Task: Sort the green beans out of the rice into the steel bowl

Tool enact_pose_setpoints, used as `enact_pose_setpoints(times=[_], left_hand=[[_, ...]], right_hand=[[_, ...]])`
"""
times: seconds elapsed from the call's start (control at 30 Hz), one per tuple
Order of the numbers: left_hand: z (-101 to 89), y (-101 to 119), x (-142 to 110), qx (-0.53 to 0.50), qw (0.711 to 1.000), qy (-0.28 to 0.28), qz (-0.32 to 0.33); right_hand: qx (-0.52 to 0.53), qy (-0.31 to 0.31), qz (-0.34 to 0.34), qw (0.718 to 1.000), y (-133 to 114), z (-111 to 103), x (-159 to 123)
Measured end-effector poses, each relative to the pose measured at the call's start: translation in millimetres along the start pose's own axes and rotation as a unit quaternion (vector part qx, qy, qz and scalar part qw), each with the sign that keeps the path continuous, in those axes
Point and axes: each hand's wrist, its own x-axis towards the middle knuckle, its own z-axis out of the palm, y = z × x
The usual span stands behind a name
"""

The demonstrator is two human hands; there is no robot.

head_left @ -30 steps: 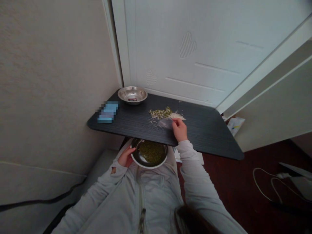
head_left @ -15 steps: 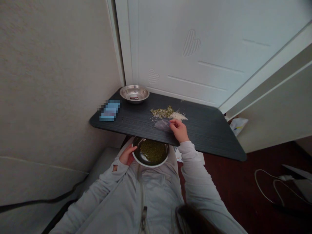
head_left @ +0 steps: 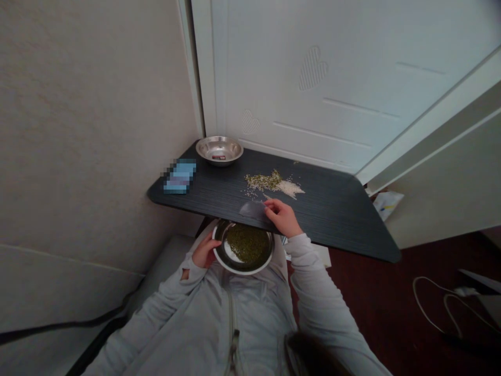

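My left hand point(head_left: 205, 251) grips the left rim of a metal bowl point(head_left: 242, 272) on my lap, just below the table's near edge. Small green beans point(head_left: 248, 244), like mung beans, cover much of its bottom. Over the table, my right hand point(head_left: 284, 216) pinches a thin, translucent plastic piece point(head_left: 252, 209) that lies low near the front edge. Beyond it, a mix of green beans and white grains point(head_left: 262, 181) is spread on the tabletop. A pile of white rice-like grains point(head_left: 290, 188) adjoins that mix on the right, with a few loose grains near my fingertips.
Another metal bowl point(head_left: 219, 149), with a label inside, stands at the back left of the dark table point(head_left: 336, 214). A blurred blue item point(head_left: 180, 176) lies at the left end. A white door point(head_left: 282, 78) rises behind, and cables point(head_left: 420, 303) lie on the floor at right.
My right hand has drawn the plastic piece toward the table's front edge. A thin trail of white grains now shows near it. My left hand still holds the bowl, and the view has shifted slightly.
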Motion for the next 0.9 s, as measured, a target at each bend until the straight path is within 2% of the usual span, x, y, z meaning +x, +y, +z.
enact_pose_setpoints(times=[0.3,0.43,0.53,0.67,0.73,0.8,0.9], left_hand=[[-0.8,5.0,-12.3,0.026,0.998,0.034,-0.044],[-4.5,9.0,-19.3,0.017,0.999,0.033,-0.04],[-9.2,12.9,-24.8,0.023,0.997,0.052,-0.042],[-15.7,14.1,-28.4,0.041,0.996,0.072,-0.037],[-17.3,12.7,-28.1,0.047,0.996,0.071,-0.038],[-17.2,11.2,-27.1,0.052,0.996,0.064,-0.038],[-15.1,10.5,-25.8,0.05,0.997,0.056,-0.036]], right_hand=[[0.019,-0.046,0.002,0.999,-4.8,0.2,-12.2],[0.032,-0.07,0.002,0.997,-3.1,0.1,-10.6],[0.024,-0.089,-0.002,0.996,-4.4,0.1,-10.2],[0.03,-0.081,0.004,0.996,-6.4,0.7,-10.9],[0.058,-0.062,0.012,0.996,-5.7,0.4,-10.6],[0.109,-0.014,0.027,0.994,-3.2,-1.4,-9.4],[0.188,0.141,0.06,0.97,2.6,-7.2,-6.1]])
